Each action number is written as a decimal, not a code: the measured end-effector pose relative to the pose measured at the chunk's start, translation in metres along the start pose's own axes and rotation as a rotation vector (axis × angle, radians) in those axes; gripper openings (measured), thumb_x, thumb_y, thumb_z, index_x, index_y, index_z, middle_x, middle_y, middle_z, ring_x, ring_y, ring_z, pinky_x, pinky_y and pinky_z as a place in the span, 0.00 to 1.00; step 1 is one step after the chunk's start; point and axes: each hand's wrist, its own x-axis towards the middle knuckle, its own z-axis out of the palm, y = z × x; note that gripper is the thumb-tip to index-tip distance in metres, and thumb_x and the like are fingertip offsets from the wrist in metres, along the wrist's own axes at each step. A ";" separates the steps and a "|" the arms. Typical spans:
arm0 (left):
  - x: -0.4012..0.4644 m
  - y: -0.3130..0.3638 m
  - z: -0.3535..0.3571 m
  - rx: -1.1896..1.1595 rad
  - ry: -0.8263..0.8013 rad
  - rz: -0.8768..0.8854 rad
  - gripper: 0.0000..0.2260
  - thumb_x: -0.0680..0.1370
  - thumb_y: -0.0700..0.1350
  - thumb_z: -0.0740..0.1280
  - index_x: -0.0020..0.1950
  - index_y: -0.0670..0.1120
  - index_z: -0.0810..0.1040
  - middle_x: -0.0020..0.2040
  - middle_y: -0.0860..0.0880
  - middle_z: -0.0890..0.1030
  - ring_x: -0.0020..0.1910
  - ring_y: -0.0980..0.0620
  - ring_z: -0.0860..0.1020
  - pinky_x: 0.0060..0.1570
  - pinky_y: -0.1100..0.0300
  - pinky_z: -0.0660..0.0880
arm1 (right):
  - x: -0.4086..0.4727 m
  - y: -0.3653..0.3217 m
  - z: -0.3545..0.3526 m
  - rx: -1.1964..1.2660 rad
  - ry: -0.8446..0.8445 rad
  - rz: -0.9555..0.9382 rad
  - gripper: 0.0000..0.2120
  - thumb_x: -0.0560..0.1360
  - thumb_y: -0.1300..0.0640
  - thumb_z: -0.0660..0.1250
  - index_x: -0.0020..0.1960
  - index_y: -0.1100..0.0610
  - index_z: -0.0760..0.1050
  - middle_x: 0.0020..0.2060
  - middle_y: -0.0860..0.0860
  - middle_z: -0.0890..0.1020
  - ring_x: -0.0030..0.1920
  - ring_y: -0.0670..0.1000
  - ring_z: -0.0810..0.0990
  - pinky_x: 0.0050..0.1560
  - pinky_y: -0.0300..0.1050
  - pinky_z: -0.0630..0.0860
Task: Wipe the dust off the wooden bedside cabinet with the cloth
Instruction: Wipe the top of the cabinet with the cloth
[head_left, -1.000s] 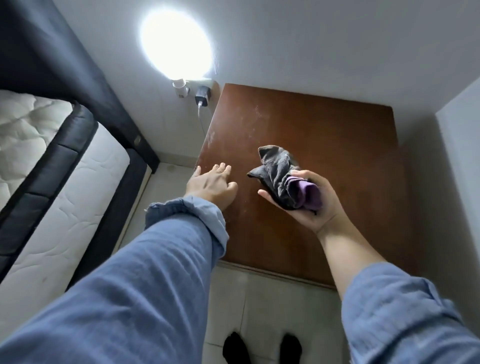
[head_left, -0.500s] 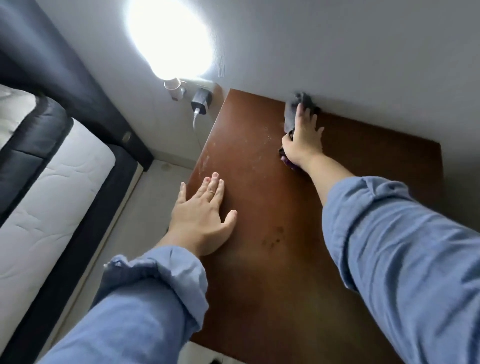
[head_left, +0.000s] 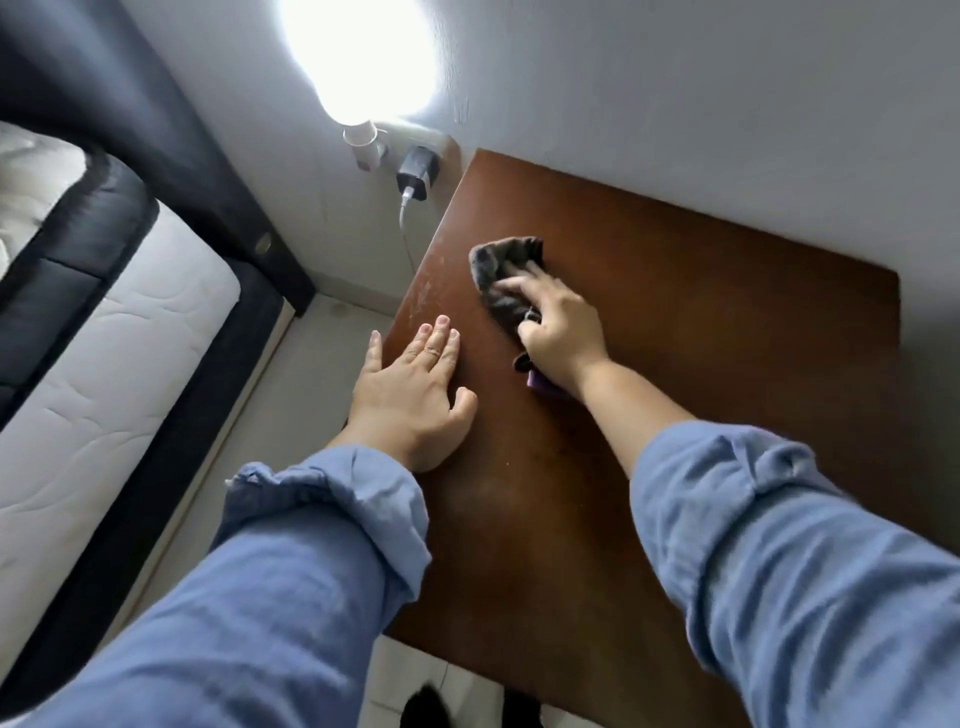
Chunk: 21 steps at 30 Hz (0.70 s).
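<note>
The right hand (head_left: 558, 332) presses the dark grey cloth (head_left: 501, 275) onto the wooden bedside cabinet (head_left: 701, 364) — fingers curled round the bunched fabric, toward the top's left rear. The left hand (head_left: 415, 395) lies flat, fingers straight, on the cabinet's left edge — near dust smears.

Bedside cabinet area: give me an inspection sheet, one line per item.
Surface: wooden cabinet top, pale dusty smears near its left edge.
Job's things: dark cloth lying on the top.
Clutter: nothing seen on the top.
Hands: right hand grips the cloth against the wood; left hand rests flat near the left edge.
Cables: white cable hanging from a black charger in the wall socket.
Surroundings: bed to the left, glowing lamp on the wall.
</note>
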 end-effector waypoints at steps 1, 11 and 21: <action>0.000 0.001 -0.002 0.001 0.006 -0.002 0.28 0.80 0.55 0.45 0.79 0.49 0.43 0.79 0.53 0.40 0.77 0.58 0.42 0.74 0.44 0.36 | -0.014 -0.004 0.003 0.010 -0.018 -0.025 0.26 0.68 0.63 0.59 0.65 0.49 0.74 0.72 0.48 0.69 0.73 0.50 0.64 0.73 0.39 0.55; -0.067 -0.007 0.013 0.024 -0.007 0.020 0.29 0.78 0.53 0.41 0.79 0.46 0.45 0.79 0.50 0.43 0.77 0.56 0.44 0.75 0.50 0.36 | -0.025 -0.018 0.000 -0.073 -0.099 0.112 0.30 0.69 0.67 0.57 0.66 0.43 0.69 0.75 0.47 0.62 0.73 0.59 0.62 0.71 0.48 0.60; -0.128 -0.037 0.035 0.021 -0.128 -0.054 0.28 0.79 0.46 0.48 0.78 0.47 0.43 0.79 0.50 0.40 0.77 0.56 0.43 0.74 0.48 0.36 | -0.037 -0.023 0.011 -0.180 -0.065 0.108 0.28 0.69 0.66 0.57 0.66 0.47 0.69 0.75 0.51 0.62 0.72 0.63 0.63 0.69 0.51 0.64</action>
